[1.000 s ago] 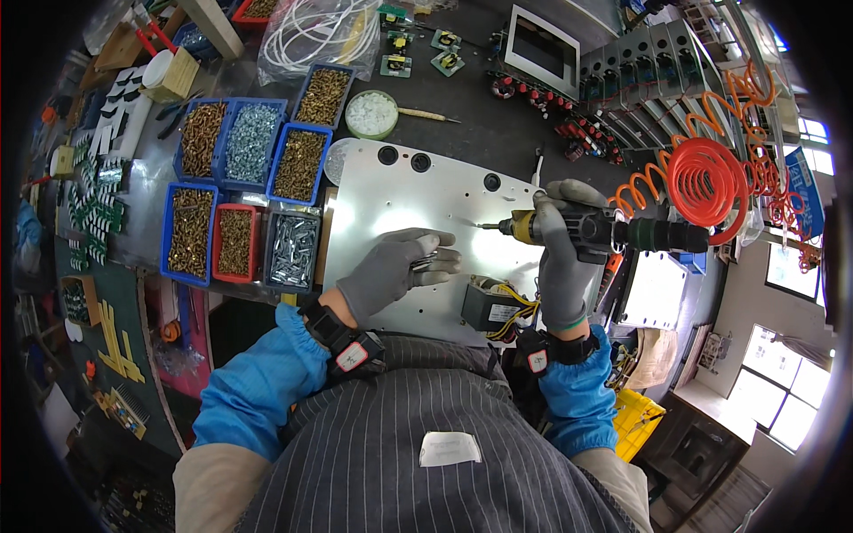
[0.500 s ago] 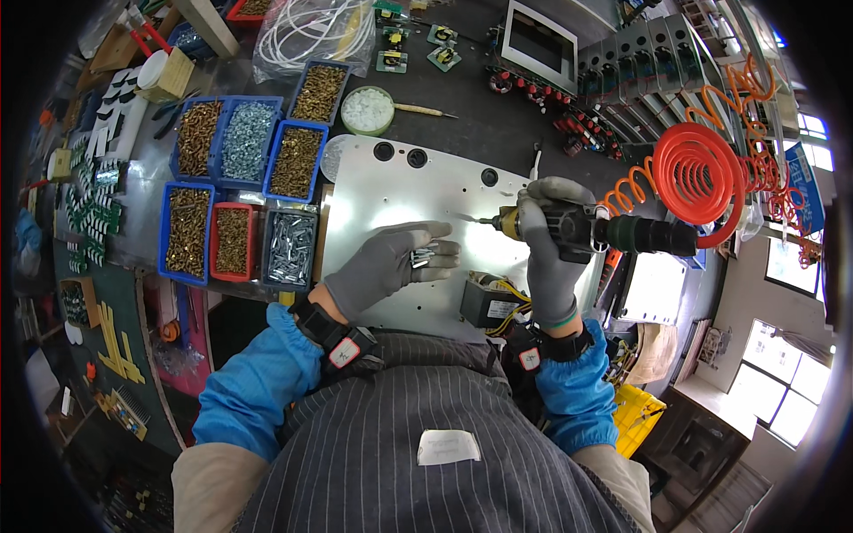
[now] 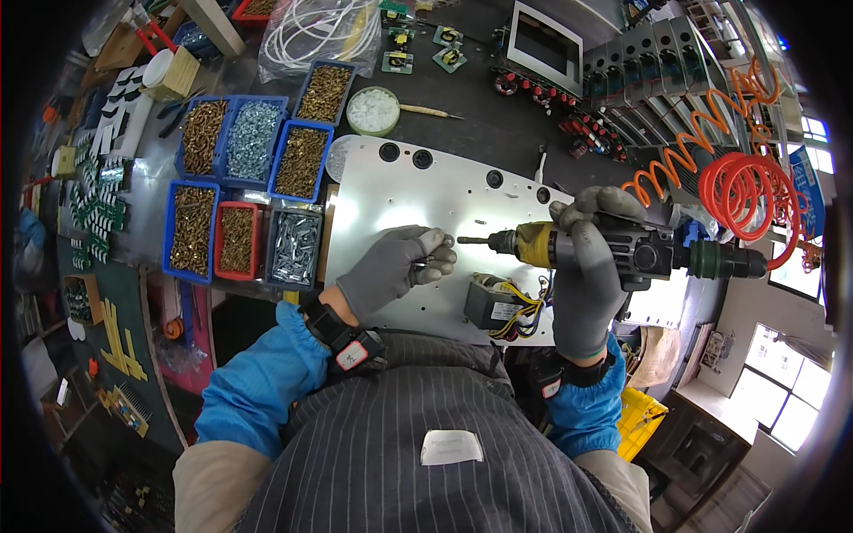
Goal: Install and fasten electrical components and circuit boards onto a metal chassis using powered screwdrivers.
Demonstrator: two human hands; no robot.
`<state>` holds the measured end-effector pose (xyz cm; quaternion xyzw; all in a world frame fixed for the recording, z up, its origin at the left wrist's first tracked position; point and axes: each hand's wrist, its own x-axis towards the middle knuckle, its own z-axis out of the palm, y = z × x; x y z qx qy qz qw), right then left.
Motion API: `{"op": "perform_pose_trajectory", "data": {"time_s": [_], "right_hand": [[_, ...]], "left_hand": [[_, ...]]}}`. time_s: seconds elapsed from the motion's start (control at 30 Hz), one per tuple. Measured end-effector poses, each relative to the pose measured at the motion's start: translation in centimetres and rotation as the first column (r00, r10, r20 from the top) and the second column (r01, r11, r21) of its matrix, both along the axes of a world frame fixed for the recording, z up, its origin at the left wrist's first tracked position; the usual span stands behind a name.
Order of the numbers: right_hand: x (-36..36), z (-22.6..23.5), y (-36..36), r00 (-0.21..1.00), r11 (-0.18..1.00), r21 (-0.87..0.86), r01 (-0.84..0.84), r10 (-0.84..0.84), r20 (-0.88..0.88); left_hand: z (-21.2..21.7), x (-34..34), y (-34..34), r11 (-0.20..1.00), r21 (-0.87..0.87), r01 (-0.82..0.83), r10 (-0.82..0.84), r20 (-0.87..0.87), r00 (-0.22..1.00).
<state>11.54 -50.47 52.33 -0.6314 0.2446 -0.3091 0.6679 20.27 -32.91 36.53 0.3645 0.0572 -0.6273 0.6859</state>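
Note:
My right hand [image 3: 591, 289] is wrapped round a black and yellow air screwdriver [image 3: 538, 245], held level with its bit pointing left. The bit's tip is right beside the fingertips of my left hand [image 3: 378, 271]. Those gloved fingers are curled closed on small silver screws [image 3: 419, 266], mostly hidden in the grip. Both hands are above a silver metal plate [image 3: 382, 195] with several holes and black round grommets. A black box-shaped component [image 3: 491, 306] with yellow wires sits at the plate's near edge, between my forearms.
Blue bins [image 3: 191, 226] and a red bin [image 3: 235, 240] of brass screws stand to the left, beside a bin of silver fasteners [image 3: 294, 244]. Beyond the plate are a round tub of white material [image 3: 373, 111] and a brush [image 3: 431, 112]. A coiled red hose [image 3: 737, 195] trails rightward from the screwdriver.
The screwdriver has moved right and nearer me, its bit now at my left fingertips instead of over the plate. My left fingers have closed from a looser hold showing several screws.

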Motion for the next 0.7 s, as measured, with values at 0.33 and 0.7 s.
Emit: {"op": "perform_pose_trajectory", "data": {"time_s": [0.33,0.7], "right_hand": [[-0.2,-0.3,0.2,0.998,0.99,0.138,-0.023,0.015,0.059],[2.9,-3.1,-3.0,0.999,0.985,-0.169,-0.037,0.043,0.033]], "left_hand": [[0.5,-0.1,-0.7,1.0,-0.007,0.02,-0.019,0.117,0.993],[-0.1,1.0,-0.3,0.989,0.118,-0.093,0.103,-0.081,0.991]]}}
